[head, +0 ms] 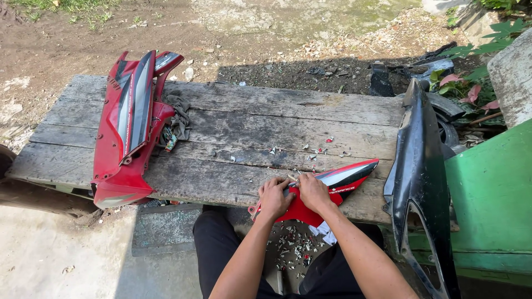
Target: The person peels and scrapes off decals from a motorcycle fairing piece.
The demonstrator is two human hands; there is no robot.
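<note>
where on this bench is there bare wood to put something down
The widest bare wood is mid-bench, between the big red fairing with its grey rag and the black fairing. The far plank is bare too. It is crowded at the near edge, where both hands press the small red panel among scattered chips.

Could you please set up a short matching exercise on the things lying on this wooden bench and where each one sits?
Things:
1. large red panel
2. black panel
3. small red panel
4. grey rag

Places:
A. right end of the bench
B. under both hands, at the near edge
C. left end
D. beside the large red panel

Pairs: 1-C, 2-A, 3-B, 4-D
</note>
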